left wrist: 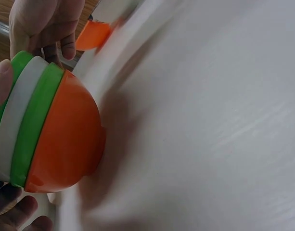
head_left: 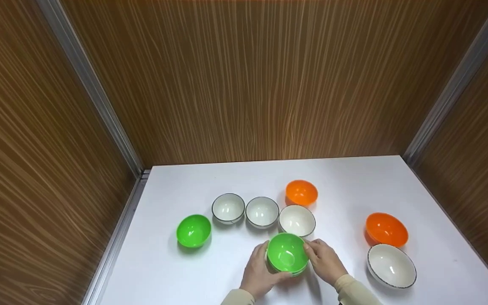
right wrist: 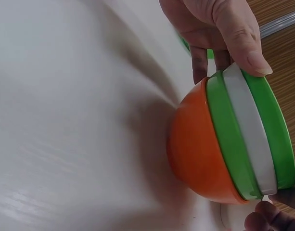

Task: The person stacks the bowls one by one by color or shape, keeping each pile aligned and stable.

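Both hands hold a nested stack of bowls close over the white table, near its front. On top is a green bowl (head_left: 287,253), its inside facing up. Below it in the left wrist view come a white bowl (left wrist: 17,118), a second green bowl (left wrist: 37,122) and, outermost, an orange bowl (left wrist: 72,139). My left hand (head_left: 260,272) grips the left side, thumb along the near rim. On the right, my right hand (head_left: 325,260) pinches the rim, its thumb on the top green bowl in the right wrist view.
Beyond the stack, three white bowls with dark rims (head_left: 262,212) stand in a row, an orange bowl (head_left: 301,192) behind the right one. A green bowl (head_left: 193,231) is at left. Another orange bowl (head_left: 386,230) and a white bowl (head_left: 392,266) stand at right. Wood-grain walls (head_left: 244,84) enclose the table.
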Demonstrator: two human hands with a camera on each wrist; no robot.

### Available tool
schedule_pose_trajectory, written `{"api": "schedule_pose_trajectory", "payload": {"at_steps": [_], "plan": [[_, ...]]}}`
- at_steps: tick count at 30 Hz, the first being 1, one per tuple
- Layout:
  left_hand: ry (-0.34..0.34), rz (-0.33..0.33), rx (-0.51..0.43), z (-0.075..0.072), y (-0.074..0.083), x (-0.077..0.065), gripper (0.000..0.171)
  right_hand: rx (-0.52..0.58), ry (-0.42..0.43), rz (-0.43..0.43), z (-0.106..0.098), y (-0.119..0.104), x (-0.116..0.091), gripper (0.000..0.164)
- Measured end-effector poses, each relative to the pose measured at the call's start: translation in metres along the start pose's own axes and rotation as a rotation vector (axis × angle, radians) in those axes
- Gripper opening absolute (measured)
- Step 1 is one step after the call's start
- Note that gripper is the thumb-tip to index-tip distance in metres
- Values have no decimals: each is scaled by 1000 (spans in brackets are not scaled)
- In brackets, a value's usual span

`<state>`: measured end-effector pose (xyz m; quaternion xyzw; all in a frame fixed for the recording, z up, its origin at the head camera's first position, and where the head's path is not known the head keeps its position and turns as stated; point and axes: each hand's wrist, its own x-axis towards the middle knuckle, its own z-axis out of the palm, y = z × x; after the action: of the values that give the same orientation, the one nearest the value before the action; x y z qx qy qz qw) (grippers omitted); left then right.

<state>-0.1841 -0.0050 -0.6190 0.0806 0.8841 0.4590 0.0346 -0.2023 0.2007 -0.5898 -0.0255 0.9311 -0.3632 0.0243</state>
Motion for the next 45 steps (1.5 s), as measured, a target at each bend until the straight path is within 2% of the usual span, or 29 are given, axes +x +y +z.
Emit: {"api": "schedule_pose_trajectory", "payload": {"at_steps": [14, 22, 34, 42, 45], "plan": [[-8, 5, -23, -2, 0, -2, 113, -8, 37, -44, 4, 5, -1, 35], [20, 42, -4, 0, -1, -2, 112, -7, 30, -9, 5, 4, -2, 37], [-3, 14, -15, -1, 0, -2, 114, -4, 53, -21, 5, 5, -2, 33], [21, 43, -11, -1, -1, -3, 115, 17, 38, -13, 4, 5, -2, 35], [11, 39, 9, -1, -2, -5, 117, 34, 28, -11, 3, 6, -3, 37]]}}
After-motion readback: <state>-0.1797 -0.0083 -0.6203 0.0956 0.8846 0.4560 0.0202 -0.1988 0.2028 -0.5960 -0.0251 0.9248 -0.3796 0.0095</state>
